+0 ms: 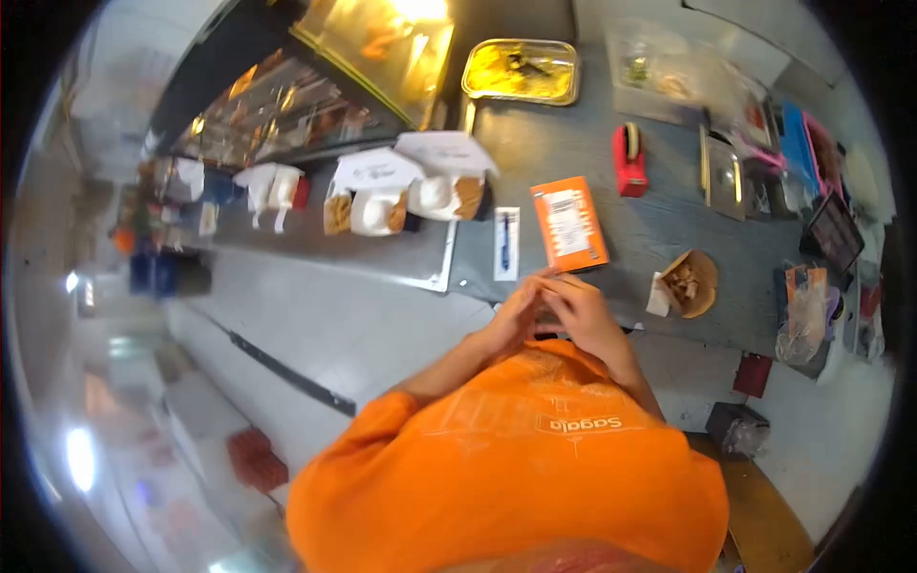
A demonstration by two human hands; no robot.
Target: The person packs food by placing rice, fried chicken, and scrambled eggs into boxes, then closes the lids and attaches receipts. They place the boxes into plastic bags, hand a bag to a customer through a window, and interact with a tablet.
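Both hands meet in front of my orange shirt, at the near edge of the grey counter (621,215). My left hand (517,313) and my right hand (580,307) touch at the fingertips. Their fingers are stretched out, and I see nothing held between them. Just beyond the fingers lies an orange box (570,224) with a white printed label. To its left is a blue pen (505,239) on a white slip. Right of my hands, a brown paper cup (702,286) lies tilted with small pieces of food inside.
A red tape dispenser (629,164) stands farther back. Behind are a tray of yellow food (521,73) and a lit glass case (382,53). Open food boxes (380,205) stand left. A clear plastic container (659,76) and a dark tablet (834,234) are right.
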